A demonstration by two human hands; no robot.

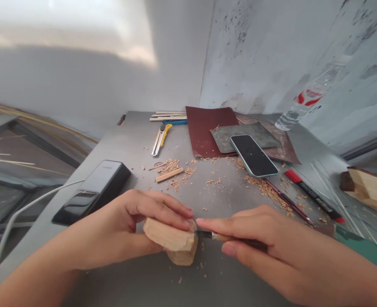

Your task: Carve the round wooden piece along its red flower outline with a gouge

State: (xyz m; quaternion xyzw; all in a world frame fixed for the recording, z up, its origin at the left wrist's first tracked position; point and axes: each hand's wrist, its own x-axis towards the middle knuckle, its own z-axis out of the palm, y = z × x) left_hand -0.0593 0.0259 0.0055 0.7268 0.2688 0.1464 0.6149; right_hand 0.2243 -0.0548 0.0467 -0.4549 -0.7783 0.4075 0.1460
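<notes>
A pale, roughly carved block of wood (172,236) is gripped by my left hand (143,217), fingers over its top and thumb along its near side. My right hand (265,243) is closed around the wooden handle of a carving knife (218,236), with the index finger stretched along it. The tool's metal end meets the right side of the block, and its very tip is hidden there. Small wood shavings (202,247) lie on the table right beside the block.
On the grey table (137,170) a black box-shaped device (94,192) with a white cable stands left. Behind lie a yellow utility knife (162,138), sandpaper sheets (204,132) and a phone (254,155). A red-and-black marker (314,196) and a water bottle (306,100) are at right.
</notes>
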